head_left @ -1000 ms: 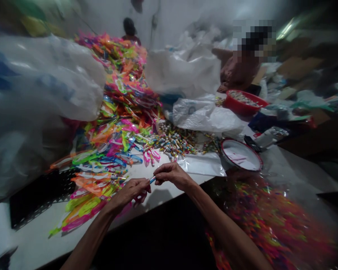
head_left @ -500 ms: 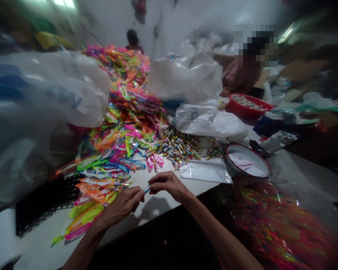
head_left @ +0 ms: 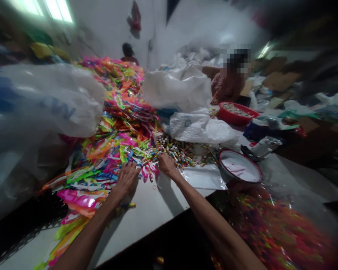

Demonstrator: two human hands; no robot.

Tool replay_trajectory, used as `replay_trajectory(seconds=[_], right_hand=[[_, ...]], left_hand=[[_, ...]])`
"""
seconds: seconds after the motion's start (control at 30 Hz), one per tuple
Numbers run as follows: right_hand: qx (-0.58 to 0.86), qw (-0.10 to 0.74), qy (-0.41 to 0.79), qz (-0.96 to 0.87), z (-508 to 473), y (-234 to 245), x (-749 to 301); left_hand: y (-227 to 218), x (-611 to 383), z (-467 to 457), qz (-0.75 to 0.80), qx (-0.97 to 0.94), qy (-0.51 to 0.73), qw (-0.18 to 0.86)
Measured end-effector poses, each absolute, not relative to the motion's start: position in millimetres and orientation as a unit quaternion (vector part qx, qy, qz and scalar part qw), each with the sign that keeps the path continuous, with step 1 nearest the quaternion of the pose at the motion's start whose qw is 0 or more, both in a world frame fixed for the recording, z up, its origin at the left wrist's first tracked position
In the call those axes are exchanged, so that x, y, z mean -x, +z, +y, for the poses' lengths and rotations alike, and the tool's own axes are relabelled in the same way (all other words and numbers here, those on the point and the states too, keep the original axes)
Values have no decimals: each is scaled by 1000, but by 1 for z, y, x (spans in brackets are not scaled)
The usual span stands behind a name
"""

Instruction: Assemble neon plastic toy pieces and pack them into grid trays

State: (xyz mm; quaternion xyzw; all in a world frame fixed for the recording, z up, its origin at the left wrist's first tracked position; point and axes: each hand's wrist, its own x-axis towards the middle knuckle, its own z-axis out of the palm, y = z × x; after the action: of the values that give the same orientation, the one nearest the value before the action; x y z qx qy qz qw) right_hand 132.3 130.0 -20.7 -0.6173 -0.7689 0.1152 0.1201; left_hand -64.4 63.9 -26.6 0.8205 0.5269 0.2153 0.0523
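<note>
My left hand [head_left: 127, 177] lies palm down over the near edge of a spread of bright plastic pieces [head_left: 104, 150], its fingers stretched out and apart. It touches bluish pieces there. My right hand [head_left: 166, 165] is at the near edge of a heap of short, patterned tubes [head_left: 183, 152], fingers bent together; anything between its fingertips is hidden. Between the hands lie a few pink pieces [head_left: 149, 171]. A small ring [head_left: 154, 187] sits on the white tabletop [head_left: 157, 213]. Beside my left forearm lies one yellowish tube [head_left: 132, 205].
Large plastic sacks [head_left: 45, 101] flank the tall colourful heap. At right are a clear plastic bag [head_left: 204, 177], a white basin [head_left: 240, 167] with a dark red rim, a red basin [head_left: 238, 114] and a sack of colourful pieces [head_left: 281, 228]. Another person [head_left: 228, 86] sits beyond.
Both hands have parted and reached forward, the left to the plastic pieces, the right to the tubes. The light-blue tube they held together no longer shows. The view has shifted slightly.
</note>
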Motion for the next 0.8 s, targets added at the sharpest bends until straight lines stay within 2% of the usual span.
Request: replay_trajectory(seconds=[0.1, 0.2, 0.3, 0.4, 0.47, 0.53, 0.63, 0.7, 0.8], right_hand=[[582, 102, 106, -799, 139, -29, -126], [518, 106, 66, -846, 143, -38, -123], [489, 121, 12, -864, 142, -36, -122], [531, 153, 29, -833, 137, -19, -123], [544, 201, 115, -807, 126, -5, -125], [502, 250, 284, -778, 109, 6, -128], [384, 278, 546, -691, 75, 14, -134], [351, 286, 629, -633, 53, 16, -137], [335, 276, 665, -608, 32, 20, -139]], left_hand=[[-2, 59, 67, 531, -824, 194, 33], [26, 57, 57, 555, -777, 287, 81], [36, 55, 38, 585, -648, 412, 259], [24, 53, 19, 551, -506, 454, 484], [12, 52, 9, 522, -442, 448, 576], [3, 51, 1, 502, -416, 434, 622], [0, 49, -9, 498, -440, 394, 634], [3, 47, -15, 502, -470, 366, 628], [12, 45, -21, 493, -507, 337, 622]])
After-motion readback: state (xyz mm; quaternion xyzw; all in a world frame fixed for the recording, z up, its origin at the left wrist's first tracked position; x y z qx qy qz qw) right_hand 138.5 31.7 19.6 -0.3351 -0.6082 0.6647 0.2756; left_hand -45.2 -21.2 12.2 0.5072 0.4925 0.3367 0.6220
